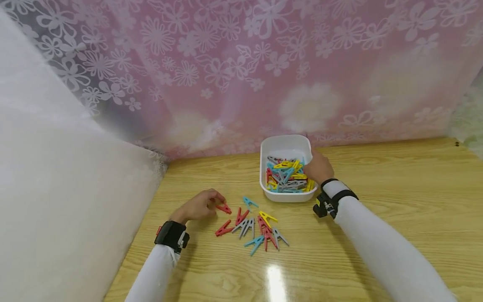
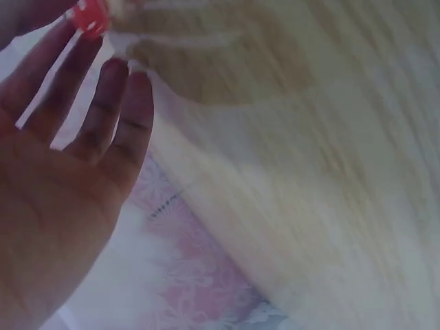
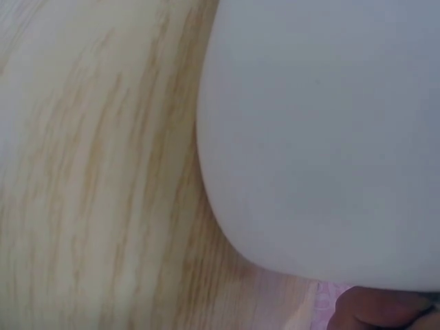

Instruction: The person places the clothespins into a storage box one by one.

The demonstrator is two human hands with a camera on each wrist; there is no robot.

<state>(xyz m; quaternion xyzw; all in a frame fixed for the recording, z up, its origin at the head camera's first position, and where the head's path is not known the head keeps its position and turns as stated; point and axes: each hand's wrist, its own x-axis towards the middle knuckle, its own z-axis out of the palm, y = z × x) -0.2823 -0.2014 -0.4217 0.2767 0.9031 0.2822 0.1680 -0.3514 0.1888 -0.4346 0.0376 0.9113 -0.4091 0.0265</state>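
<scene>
My left hand [image 1: 200, 205] pinches a red clothespin [image 1: 224, 208] between thumb and fingers, low over the table's left part. In the left wrist view the same red clothespin [image 2: 91, 18] shows at the fingertips, at the top left. My right hand [image 1: 319, 167] grips the right rim of a white plastic tub [image 1: 286, 144]; the fingers on the inner side are partly hidden. Heaped in the tub are red, yellow, blue and grey clothespins [image 1: 286, 174]. The tub's outer wall [image 3: 323, 137] fills much of the right wrist view, with a finger [image 3: 378, 307] at its lower edge.
Several loose clothespins lie on the wooden table [image 1: 320, 260] between the hands and in front of the tub: red [image 1: 224, 228], grey [image 1: 280, 238], blue [image 1: 255, 243] and yellow [image 1: 268, 217]. A pink flowered curtain [image 1: 234, 84] hangs behind, and a white sheet [image 1: 68, 188] stands at the left.
</scene>
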